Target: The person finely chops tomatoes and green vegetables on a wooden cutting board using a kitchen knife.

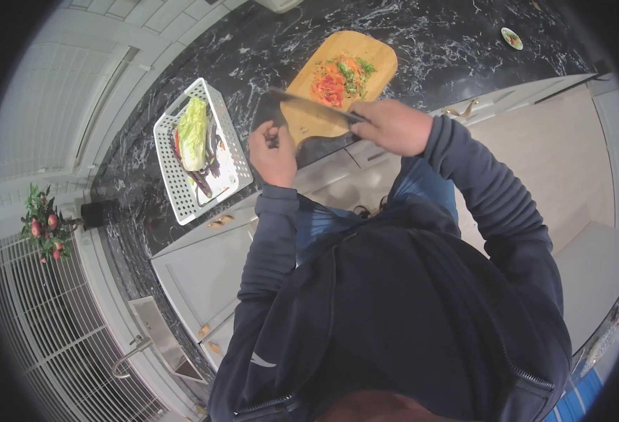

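Note:
My right hand (394, 126) grips the handle of a knife (313, 104), its wide dark blade pointing left above the near part of a wooden cutting board (376, 50). Close to the blade's tip, my left hand (274, 156) is raised with curled fingers; whatever they may hold is hidden or too small to make out. Chopped red pieces (328, 88) lie on the board beside cut greens (359, 76) and orange shreds. Left of my left hand, a white perforated basket (165, 169) contains a pale green lettuce-like head (193, 133) and some dark purple leafy pieces.
The black marbled countertop (436, 53) carries a small oval dish (511, 38) at the far right. A sink (162, 337) with a faucet (130, 357) is at lower left, below a plant with pinkish fruit (46, 225). Drawers with handles (462, 109) run along the counter's front.

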Tool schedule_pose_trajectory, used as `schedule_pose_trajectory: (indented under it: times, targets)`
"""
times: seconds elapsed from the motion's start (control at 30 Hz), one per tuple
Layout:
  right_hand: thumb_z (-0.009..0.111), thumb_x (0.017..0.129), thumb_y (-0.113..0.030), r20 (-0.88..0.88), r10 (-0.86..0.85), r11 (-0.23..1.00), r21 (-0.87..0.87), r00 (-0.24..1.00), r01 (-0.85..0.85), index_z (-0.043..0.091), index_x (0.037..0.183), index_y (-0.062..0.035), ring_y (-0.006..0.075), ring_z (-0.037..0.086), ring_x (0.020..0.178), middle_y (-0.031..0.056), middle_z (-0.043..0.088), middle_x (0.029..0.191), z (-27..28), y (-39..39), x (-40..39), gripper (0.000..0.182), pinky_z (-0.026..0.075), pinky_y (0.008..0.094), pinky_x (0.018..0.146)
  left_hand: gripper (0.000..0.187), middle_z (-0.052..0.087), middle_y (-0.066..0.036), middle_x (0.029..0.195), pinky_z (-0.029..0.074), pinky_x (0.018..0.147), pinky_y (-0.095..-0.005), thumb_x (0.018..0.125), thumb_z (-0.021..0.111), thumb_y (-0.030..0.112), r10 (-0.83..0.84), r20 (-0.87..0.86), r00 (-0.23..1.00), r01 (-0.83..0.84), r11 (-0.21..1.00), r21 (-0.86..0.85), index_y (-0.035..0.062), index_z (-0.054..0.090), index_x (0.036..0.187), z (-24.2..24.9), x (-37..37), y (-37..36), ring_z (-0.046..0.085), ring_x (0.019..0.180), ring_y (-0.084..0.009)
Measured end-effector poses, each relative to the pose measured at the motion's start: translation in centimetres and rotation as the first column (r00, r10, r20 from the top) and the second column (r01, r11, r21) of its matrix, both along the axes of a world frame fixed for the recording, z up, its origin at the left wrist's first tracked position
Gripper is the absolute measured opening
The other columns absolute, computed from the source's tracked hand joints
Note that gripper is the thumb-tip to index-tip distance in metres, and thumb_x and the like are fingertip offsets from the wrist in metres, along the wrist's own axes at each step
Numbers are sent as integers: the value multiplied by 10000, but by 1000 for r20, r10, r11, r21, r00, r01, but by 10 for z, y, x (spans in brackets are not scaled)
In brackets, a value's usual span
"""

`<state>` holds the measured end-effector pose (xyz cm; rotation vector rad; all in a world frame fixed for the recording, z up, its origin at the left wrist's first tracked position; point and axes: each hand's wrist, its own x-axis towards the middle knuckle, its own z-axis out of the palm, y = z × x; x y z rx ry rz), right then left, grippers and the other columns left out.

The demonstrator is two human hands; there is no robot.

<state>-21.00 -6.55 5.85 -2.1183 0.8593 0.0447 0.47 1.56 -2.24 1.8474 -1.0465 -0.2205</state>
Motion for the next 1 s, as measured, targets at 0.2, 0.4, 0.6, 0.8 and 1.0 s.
schedule_pose_trajectory:
  times: [0.2, 0.4, 0.6, 0.8, 1.0]
  targets:
    - [373, 929, -246, 102, -122, 992, -22, 987, 125, 462, 957, -30, 185, 385, 579, 58, 428, 656, 17, -19, -24, 235, 318, 334, 572, 247, 582, -35, 848, 428, 758, -358, 790, 552, 194, -82, 103, 991, 85, 996, -24, 63, 599, 994, -6, 3, -1, 524, 829, -204]
    - [418, 914, -228, 202, -101, 941, -298, 974, 160, 494, 1079, -56, 212, 456, 586, 69, 532, 710, 16, -18, -36, 250, 355, 342, 570, 296, 598, -54, 911, 428, 788, -361, 802, 551, 242, -100, 89, 991, 103, 994, -35, 61, 595, 1032, -4, 6, 1, 545, 873, -207]
    - [466, 842, -142, 135, 69, 814, -580, 988, 22, 453, 1195, -115, 297, 476, 489, 114, 547, 621, 2, -10, -54, 354, 371, 372, 485, 246, 604, -102, 961, 456, 791, -362, 859, 522, 209, -136, 169, 976, 169, 965, -201, 43, 590, 1028, 37, 6, 1, 568, 882, -237]
    - [482, 814, -172, -96, 80, 680, -722, 992, -125, 452, 1020, -104, 316, 528, 522, 93, 572, 700, -7, -8, -60, 220, 375, 395, 437, 353, 610, -116, 1020, 421, 832, -384, 915, 447, 321, -555, 335, 761, 612, 785, -90, 29, 609, 1030, 91, -29, -9, 548, 949, -281]
    - [481, 818, -90, -76, 165, 469, -871, 983, -146, 447, 894, -90, 231, 452, 422, 43, 422, 534, -15, -4, -64, 83, 343, 356, 373, 348, 591, -118, 993, 378, 822, -386, 918, 397, 309, -893, 190, 408, 837, 449, 311, 27, 545, 1057, 98, -50, -47, 520, 917, -286]
